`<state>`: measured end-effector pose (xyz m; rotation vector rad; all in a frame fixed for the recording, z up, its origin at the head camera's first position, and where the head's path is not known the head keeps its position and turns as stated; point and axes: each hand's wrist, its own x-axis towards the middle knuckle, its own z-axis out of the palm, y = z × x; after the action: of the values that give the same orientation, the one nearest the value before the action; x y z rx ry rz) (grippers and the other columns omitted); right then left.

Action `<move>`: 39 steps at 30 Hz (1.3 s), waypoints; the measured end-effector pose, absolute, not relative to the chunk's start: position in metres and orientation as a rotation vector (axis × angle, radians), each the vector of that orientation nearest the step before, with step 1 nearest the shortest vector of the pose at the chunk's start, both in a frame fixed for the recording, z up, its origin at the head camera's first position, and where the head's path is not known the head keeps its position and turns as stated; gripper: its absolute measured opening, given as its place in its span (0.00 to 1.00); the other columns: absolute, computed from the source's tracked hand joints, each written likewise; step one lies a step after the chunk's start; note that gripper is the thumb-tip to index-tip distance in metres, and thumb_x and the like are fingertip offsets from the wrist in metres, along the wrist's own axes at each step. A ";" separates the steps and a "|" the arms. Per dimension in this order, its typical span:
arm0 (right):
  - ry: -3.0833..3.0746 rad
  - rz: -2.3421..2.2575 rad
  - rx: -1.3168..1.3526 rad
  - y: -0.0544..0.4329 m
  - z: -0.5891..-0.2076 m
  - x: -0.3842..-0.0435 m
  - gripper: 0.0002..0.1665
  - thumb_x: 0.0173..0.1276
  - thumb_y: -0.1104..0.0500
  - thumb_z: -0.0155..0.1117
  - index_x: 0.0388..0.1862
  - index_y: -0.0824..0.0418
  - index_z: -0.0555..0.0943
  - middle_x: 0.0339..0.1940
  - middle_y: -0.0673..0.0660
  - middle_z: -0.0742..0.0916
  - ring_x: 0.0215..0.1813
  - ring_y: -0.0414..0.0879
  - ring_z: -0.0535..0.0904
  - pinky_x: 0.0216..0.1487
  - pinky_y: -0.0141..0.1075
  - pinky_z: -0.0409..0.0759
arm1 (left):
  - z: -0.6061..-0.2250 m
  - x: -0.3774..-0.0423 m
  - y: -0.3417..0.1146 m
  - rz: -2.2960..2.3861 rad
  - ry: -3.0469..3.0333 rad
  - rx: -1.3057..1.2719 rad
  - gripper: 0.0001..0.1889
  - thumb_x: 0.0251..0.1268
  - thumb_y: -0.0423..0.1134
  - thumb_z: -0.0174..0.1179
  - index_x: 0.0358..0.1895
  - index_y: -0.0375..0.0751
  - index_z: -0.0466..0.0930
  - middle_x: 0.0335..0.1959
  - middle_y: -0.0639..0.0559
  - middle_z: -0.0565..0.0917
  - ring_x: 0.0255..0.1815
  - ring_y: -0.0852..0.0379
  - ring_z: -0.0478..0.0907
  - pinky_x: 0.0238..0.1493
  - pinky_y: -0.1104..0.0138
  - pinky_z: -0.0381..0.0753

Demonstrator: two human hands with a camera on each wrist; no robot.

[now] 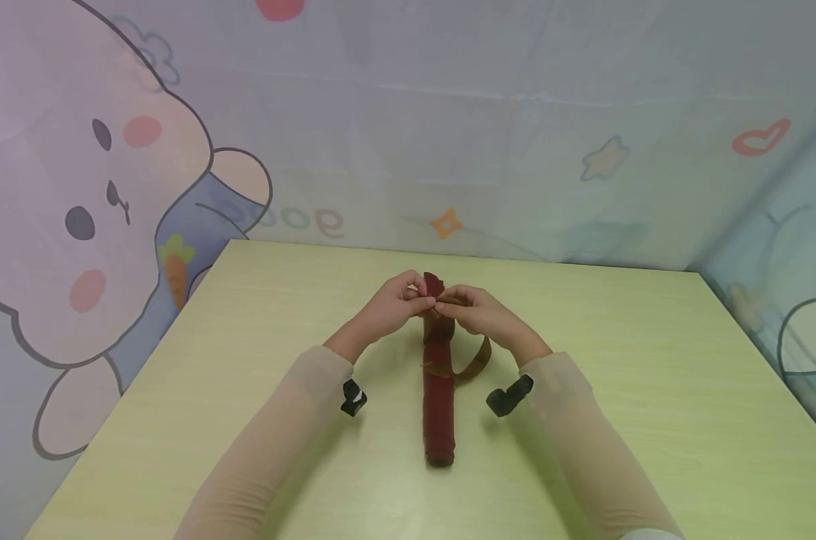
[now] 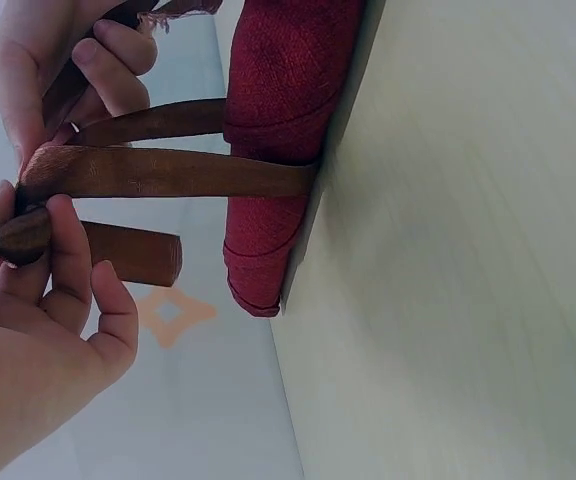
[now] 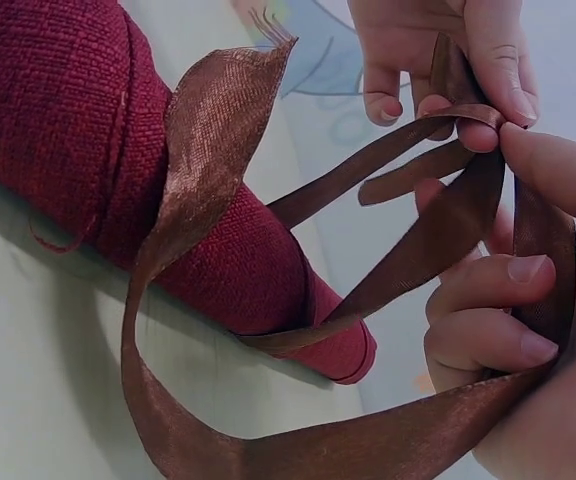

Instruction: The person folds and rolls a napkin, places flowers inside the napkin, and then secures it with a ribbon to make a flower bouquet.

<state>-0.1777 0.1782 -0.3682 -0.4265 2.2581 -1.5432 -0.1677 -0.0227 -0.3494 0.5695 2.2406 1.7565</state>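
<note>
A dark red rolled cloth with a coarse weave lies lengthwise on the table. A brown ribbon passes around the roll near its far end and rises to both hands. My left hand pinches the ribbon between thumb and fingers above the roll. From the other side my right hand pinches it too, the fingertips of both hands meeting. In the right wrist view a long ribbon tail with a frayed end loops down from the right hand across the roll. Part of the crossing is hidden behind the fingers.
The pale yellow table extends to both sides of the roll. A printed cloth backdrop stands behind its far edge, and another hangs at the right. Small black devices sit at both wrists.
</note>
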 end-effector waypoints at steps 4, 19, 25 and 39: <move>2.269 -1.535 -0.411 0.178 -0.367 -0.178 0.22 0.72 0.50 0.58 0.57 0.63 0.75 0.55 0.57 0.81 0.53 0.47 0.72 0.44 0.39 0.68 | -0.349 -0.167 -0.022 1.730 2.286 0.585 0.06 0.71 0.30 0.54 0.37 0.37 0.66 0.33 0.45 0.82 0.37 0.57 0.79 0.47 0.63 0.78; 2.260 -1.594 -0.444 0.180 -0.366 -0.179 0.16 0.74 0.52 0.53 0.46 0.64 0.79 0.15 0.46 0.65 0.19 0.40 0.56 0.28 0.33 0.60 | -0.354 -0.166 -0.027 1.755 2.319 0.639 0.07 0.69 0.30 0.55 0.35 0.37 0.67 0.34 0.47 0.77 0.42 0.46 0.76 0.42 0.66 0.73; 2.241 -1.648 -0.407 0.179 -0.364 -0.178 0.14 0.75 0.54 0.52 0.44 0.65 0.78 0.13 0.46 0.64 0.18 0.39 0.55 0.27 0.33 0.58 | -0.357 -0.164 -0.030 1.718 2.442 0.671 0.06 0.67 0.32 0.59 0.34 0.37 0.70 0.35 0.50 0.76 0.40 0.53 0.74 0.40 0.65 0.71; 2.228 -1.701 -0.429 0.179 -0.362 -0.176 0.15 0.74 0.58 0.52 0.47 0.70 0.77 0.23 0.48 0.73 0.20 0.38 0.56 0.25 0.31 0.57 | -0.360 -0.155 -0.024 1.831 2.457 0.725 0.06 0.66 0.26 0.56 0.44 0.31 0.75 0.40 0.39 0.81 0.42 0.52 0.76 0.40 0.67 0.70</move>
<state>-0.1759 0.1789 -0.3618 -0.4294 2.2281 -1.7008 -0.1550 -0.0244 -0.3604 0.7245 2.4572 1.8313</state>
